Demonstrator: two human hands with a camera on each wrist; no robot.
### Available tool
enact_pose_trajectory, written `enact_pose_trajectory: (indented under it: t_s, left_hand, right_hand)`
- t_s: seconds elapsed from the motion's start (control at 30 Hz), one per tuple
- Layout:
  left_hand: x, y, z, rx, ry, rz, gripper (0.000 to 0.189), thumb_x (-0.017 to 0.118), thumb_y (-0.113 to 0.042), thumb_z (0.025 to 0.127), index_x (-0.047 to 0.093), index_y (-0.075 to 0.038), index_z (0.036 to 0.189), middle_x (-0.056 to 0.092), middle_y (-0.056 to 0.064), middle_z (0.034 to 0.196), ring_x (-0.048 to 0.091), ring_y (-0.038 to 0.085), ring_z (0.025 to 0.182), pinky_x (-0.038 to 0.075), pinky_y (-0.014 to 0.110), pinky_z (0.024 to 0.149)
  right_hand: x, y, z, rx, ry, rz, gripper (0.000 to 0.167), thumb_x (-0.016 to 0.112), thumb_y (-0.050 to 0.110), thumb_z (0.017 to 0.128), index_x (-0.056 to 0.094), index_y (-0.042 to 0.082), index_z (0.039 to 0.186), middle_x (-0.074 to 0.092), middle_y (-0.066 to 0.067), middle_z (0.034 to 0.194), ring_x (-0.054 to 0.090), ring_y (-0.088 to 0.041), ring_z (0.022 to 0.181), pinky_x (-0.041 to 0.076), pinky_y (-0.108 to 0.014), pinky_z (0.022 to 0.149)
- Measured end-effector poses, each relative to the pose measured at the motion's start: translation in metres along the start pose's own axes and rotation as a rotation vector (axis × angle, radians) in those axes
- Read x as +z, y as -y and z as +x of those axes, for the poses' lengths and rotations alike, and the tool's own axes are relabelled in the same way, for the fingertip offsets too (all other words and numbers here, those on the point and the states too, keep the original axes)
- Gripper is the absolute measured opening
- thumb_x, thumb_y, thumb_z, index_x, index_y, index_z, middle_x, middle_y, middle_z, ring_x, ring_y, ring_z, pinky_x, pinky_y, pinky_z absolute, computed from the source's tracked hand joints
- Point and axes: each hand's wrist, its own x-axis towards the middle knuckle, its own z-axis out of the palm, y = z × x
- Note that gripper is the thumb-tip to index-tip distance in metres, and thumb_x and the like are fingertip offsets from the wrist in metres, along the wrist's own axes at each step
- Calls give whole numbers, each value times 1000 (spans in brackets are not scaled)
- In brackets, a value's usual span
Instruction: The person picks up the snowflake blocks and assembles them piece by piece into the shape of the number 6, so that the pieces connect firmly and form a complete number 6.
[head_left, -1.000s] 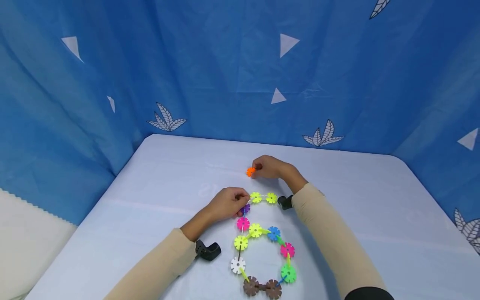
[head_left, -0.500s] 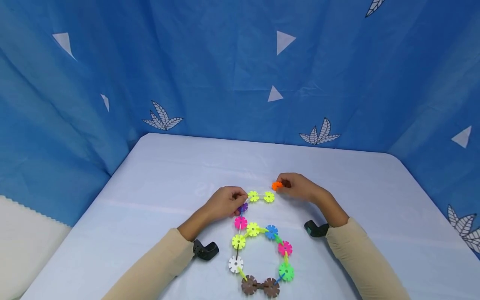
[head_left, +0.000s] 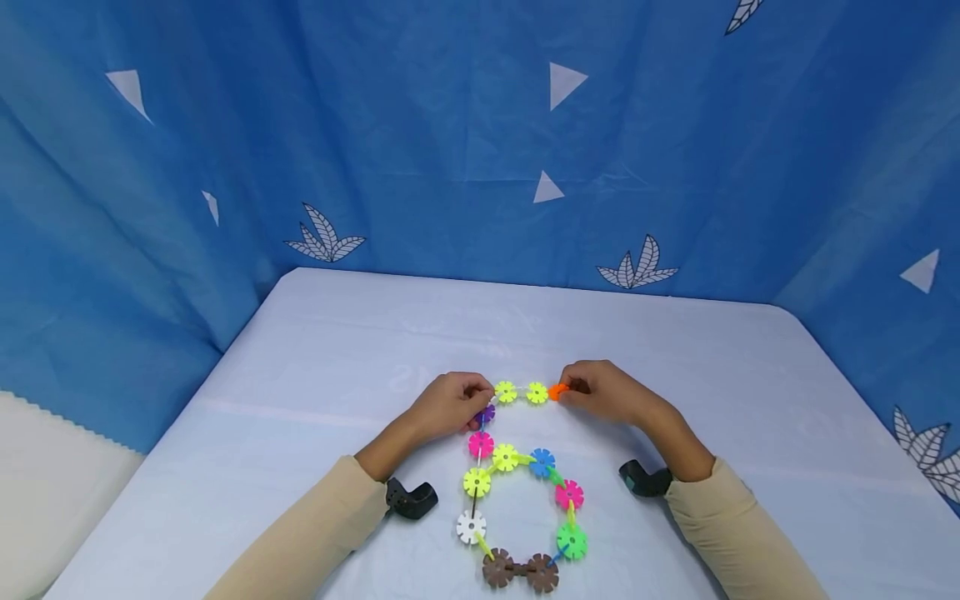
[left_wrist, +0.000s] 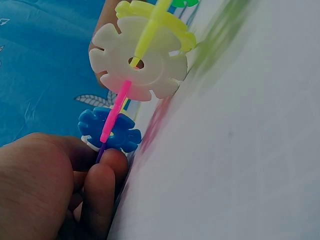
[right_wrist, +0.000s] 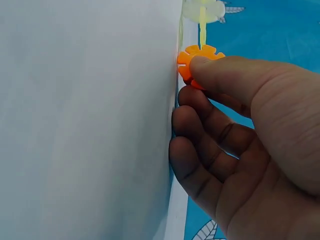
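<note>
A chain of notched plastic snowflake discs lies on the white table (head_left: 360, 350), forming a ring with an arm that curves up from its left. My left hand (head_left: 447, 405) pinches that arm at the purple snowflake disc (head_left: 487, 413), which its fingers partly cover. The right hand (head_left: 606, 392) holds an orange snowflake disc (head_left: 557, 392) between thumb and fingers. This orange disc is beside the yellow disc (head_left: 537, 392) at the chain's upper end; whether they are joined cannot be told. Another yellow disc (head_left: 506, 392) stands nearer the left hand.
The ring below includes a white disc (head_left: 471, 527), two brown discs (head_left: 498, 568), a green disc (head_left: 572, 541) and a blue disc (head_left: 542, 463). Black wrist devices (head_left: 411, 498) sit below both forearms. A blue patterned curtain (head_left: 465, 125) hangs behind the table.
The right hand has come down and to the right with the orange disc, from above the chain to the end of its upper row. The left hand has kept its hold at the purple disc.
</note>
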Motion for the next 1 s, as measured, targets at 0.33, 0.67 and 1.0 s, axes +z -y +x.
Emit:
enact_pose_trajectory:
  t_s: [0.33, 0.67, 1.0]
  left_hand:
    - [-1, -4, -1, 15, -7, 0, 25, 60, -17, 103, 67, -10, 127, 62, 2, 74, 62, 15, 57, 53, 29, 54]
    - [-1, -7, 0, 1, -9, -45, 30, 62, -15, 102, 68, -10, 131, 61, 3, 73, 59, 13, 54, 50, 26, 50]
    - [0, -5, -1, 6, -20, -29, 22, 59, -16, 103, 69, -8, 122, 64, 3, 74, 63, 16, 57, 55, 32, 54]
  right_hand:
    - [4, 12, 1, -43, -9, -50, 9, 75, 5, 91, 70, 13, 89, 59, 6, 77, 54, -17, 74, 47, -27, 64]
    - [7, 15, 0, -43, -53, -92, 15, 78, 6, 88, 70, 16, 82, 62, 8, 77, 54, -15, 71, 48, -27, 62]
    - [11, 16, 2, 6, -23, -108, 11, 79, 8, 88, 70, 14, 92, 57, 5, 76, 53, -16, 73, 49, -28, 64]
